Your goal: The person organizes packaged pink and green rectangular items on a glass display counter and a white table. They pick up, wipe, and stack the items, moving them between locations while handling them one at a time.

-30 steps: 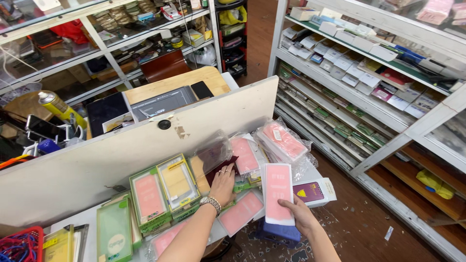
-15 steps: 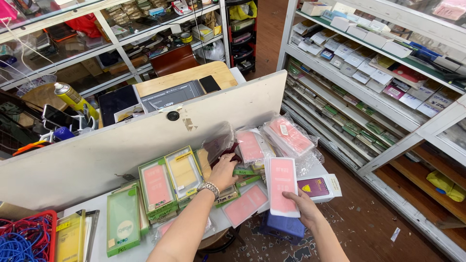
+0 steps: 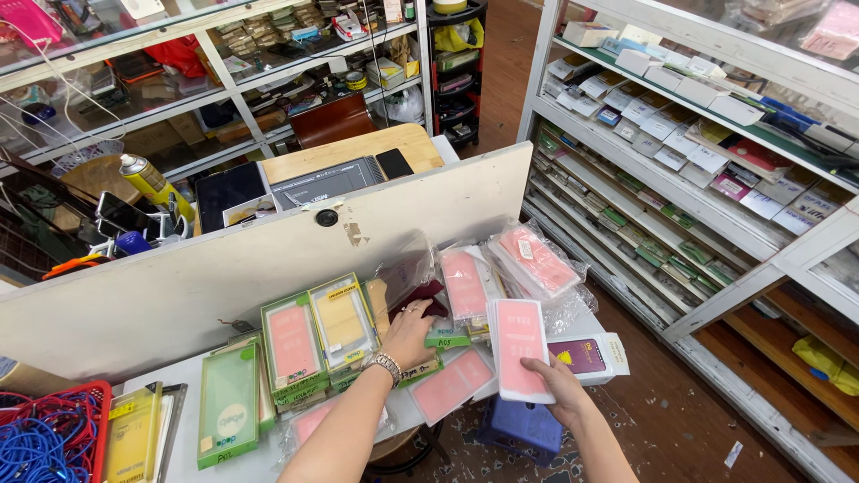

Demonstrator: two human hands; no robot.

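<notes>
Landmark: the white partition board (image 3: 268, 268), standing on edge along the far side of the desk (image 3: 183, 394); every place below is given from it.

Right hand (image 3: 559, 394): my grip is clamped on a flat pink packet (image 3: 519, 349), fingers under its lower edge and thumb at the near side. I hold it face up, lifted off the desk and well on the near side of the board, apparently so that its front can be read.

Left hand (image 3: 410, 335): fingers spread and pressed down on a dark maroon packet (image 3: 420, 295) just on the near side of the board, among the clear-bagged ones. The grip is apart, not closed round anything; it looks like a steadying or sorting touch. A metal watch (image 3: 386, 365) sits on the wrist.

Pink packets in clear bags (image 3: 532, 259): heaped against the right end of the board, overlapping one another, so that each front partly shows.

Green-edged boxes (image 3: 313, 335): propped side by side, leaning back toward the board, to the left of my left hand; I judge them set upright for display.

Green box (image 3: 228, 402): lying nearer to me than those, further left.

Purple card packet (image 3: 582, 356): flat at the desk's right corner, just beyond my right hand.

Red basket (image 3: 54, 429): at the near left corner, holding blue cables.

Blue stool (image 3: 519, 425): on the floor below the desk's near edge, under the held packet.

Shelves (image 3: 698, 134): to the right of the board, stacked with small boxes.
</notes>
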